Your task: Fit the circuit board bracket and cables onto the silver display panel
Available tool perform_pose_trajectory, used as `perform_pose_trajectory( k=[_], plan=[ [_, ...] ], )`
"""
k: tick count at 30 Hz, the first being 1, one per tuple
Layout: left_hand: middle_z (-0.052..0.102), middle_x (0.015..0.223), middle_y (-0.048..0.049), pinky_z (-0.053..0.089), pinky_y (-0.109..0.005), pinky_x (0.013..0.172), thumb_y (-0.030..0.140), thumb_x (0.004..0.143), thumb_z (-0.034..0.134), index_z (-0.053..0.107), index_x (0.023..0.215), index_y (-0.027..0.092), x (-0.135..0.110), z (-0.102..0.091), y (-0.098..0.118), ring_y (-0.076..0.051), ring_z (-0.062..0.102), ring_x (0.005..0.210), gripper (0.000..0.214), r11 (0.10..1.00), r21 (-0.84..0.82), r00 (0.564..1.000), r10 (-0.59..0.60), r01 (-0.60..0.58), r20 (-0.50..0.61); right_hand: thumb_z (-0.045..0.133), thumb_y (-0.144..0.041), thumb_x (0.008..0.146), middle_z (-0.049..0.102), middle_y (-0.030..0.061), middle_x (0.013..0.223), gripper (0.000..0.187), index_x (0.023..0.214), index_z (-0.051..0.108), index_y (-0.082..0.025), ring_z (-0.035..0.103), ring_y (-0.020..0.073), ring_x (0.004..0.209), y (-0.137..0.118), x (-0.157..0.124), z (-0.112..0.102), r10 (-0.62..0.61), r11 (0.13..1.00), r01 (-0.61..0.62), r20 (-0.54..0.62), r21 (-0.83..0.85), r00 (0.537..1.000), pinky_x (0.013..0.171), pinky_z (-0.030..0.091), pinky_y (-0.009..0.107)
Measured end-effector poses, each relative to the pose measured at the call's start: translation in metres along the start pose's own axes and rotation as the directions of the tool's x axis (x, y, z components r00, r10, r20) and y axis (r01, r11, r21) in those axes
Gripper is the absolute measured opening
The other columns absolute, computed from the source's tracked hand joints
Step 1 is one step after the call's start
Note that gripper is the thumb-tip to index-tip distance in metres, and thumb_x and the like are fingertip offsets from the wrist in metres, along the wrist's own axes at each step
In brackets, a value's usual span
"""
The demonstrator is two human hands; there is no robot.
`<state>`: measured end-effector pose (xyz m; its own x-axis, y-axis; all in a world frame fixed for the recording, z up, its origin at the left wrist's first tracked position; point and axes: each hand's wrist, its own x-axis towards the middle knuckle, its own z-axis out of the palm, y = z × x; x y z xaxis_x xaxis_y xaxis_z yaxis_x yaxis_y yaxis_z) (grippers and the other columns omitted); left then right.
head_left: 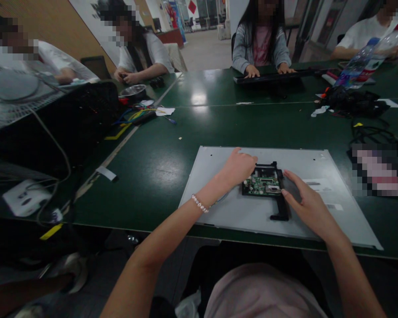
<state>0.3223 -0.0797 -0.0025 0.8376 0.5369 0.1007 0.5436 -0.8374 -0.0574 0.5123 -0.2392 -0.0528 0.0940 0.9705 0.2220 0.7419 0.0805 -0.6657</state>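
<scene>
1. Head view: the left hand (pixel 240 167), palm down, reaches over the upper-left corner of a black frame (pixel 282 204); its fingertips are hidden, so whether they grip cannot be told.
2. The right hand (pixel 307 202) is spread, thumb and fingers apart, close against the frame's right side; firm contact cannot be made out.
3. Between the two hands sits a green circuit board (pixel 263 185) within the frame, right of the left wrist and left of the right thumb.
4. Under both lies a pale grey panel (pixel 215 201), flat on the dark green table (pixel 152 176) near its front edge.
5. Beyond the panel's right edge are black cables (pixel 358 104) and plastic bottles (pixel 360 66).
6. Across the table, a co-worker's hands rest on a long black part (pixel 268 79).
</scene>
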Motion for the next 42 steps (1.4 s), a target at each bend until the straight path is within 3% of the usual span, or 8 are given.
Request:
perform_pose_trajectory(
  k=[4,8,10,14,20,27,36,42],
  plan=[
    [0.073,0.097,-0.0117,0.038,-0.041,0.098,0.025,0.097,0.044,0.067,0.114,0.013,-0.018,-0.005,-0.022,-0.022,0.068,0.089,0.03,0.994,-0.026,0.992,-0.107,0.105,-0.073,0.044,-0.042,0.096,0.051,0.013,0.148,0.055,0.147,0.038,-0.022,0.047,0.0306,0.137,0.0,0.0,0.0,0.003,1.0,-0.003,0.002,-0.009,1.0,0.113,0.038,0.054],
    [0.072,0.11,-0.0109,0.042,-0.036,0.095,0.027,0.096,0.044,0.069,0.115,0.015,-0.067,-0.007,-0.089,-0.022,0.066,0.098,0.033,0.943,-0.036,0.94,-0.333,0.331,-0.079,0.044,-0.042,0.097,0.05,0.0119,0.149,0.056,0.148,0.037,-0.023,0.046,0.0305,0.137,0.001,0.001,0.001,-0.001,1.0,0.001,0.002,-0.008,1.0,0.114,0.037,0.055],
    [0.071,0.115,-0.0078,0.043,-0.031,0.092,0.029,0.095,0.048,0.069,0.115,0.016,-0.105,-0.01,-0.13,-0.02,0.064,0.099,0.032,0.819,-0.07,0.812,-0.573,0.569,-0.108,0.044,-0.043,0.097,0.049,0.0119,0.149,0.057,0.149,0.036,-0.023,0.046,0.031,0.138,0.001,0.001,0.002,-0.01,1.0,0.01,-0.006,-0.01,1.0,0.114,0.037,0.056],
    [0.067,0.119,-0.0162,0.043,-0.035,0.092,0.025,0.094,0.05,0.064,0.119,0.002,-0.189,-0.021,-0.192,-0.022,0.059,0.1,0.037,0.619,-0.058,0.602,-0.779,0.783,-0.178,0.044,-0.043,0.097,0.048,0.0134,0.149,0.057,0.15,0.034,-0.023,0.046,0.031,0.137,0.0,0.002,0.005,-0.034,0.999,0.034,-0.013,-0.023,0.999,0.114,0.037,0.056],
    [0.067,0.111,-0.0138,0.041,-0.032,0.094,0.022,0.083,0.064,0.066,0.114,-0.001,-0.271,-0.013,-0.223,-0.021,0.055,0.097,0.039,0.38,-0.123,0.348,-0.911,0.917,-0.222,0.047,-0.043,0.096,0.041,0.0125,0.153,0.061,0.152,0.029,-0.024,0.043,0.0294,0.139,0.0,0.001,0.01,-0.048,0.999,0.047,-0.048,-0.02,0.998,0.115,0.035,0.054],
    [0.067,0.113,-0.0134,0.043,-0.034,0.092,0.029,0.086,0.064,0.066,0.115,0.001,-0.291,-0.003,-0.224,-0.023,0.058,0.094,0.04,0.329,-0.016,0.31,-0.905,0.944,-0.292,0.048,-0.041,0.096,0.035,0.0104,0.157,0.063,0.153,0.026,-0.027,0.04,0.0286,0.142,0.002,-0.001,0.009,-0.046,0.999,0.046,-0.049,0.002,0.998,0.117,0.033,0.054],
    [0.066,0.084,-0.0047,0.039,-0.022,0.073,0.027,0.089,0.056,0.071,0.114,0.011,-0.306,-0.011,-0.229,-0.013,0.044,0.063,0.034,0.267,0.256,0.322,-0.924,0.929,-0.206,0.049,-0.042,0.096,0.028,0.0104,0.16,0.063,0.153,0.027,-0.028,0.039,0.031,0.142,0.005,-0.002,0.01,-0.044,0.999,0.044,-0.061,-0.002,0.997,0.117,0.032,0.056],
    [0.058,0.076,-0.0035,0.042,-0.026,0.075,0.029,0.097,0.045,0.067,0.121,0.013,-0.281,-0.023,-0.202,-0.012,0.04,0.062,0.036,0.247,0.284,0.333,-0.891,0.926,-0.309,0.049,-0.042,0.096,0.03,0.0101,0.16,0.062,0.153,0.027,-0.028,0.039,0.031,0.142,0.002,-0.001,0.01,-0.042,0.999,0.042,-0.061,-0.006,0.997,0.116,0.033,0.057]
  ],
)
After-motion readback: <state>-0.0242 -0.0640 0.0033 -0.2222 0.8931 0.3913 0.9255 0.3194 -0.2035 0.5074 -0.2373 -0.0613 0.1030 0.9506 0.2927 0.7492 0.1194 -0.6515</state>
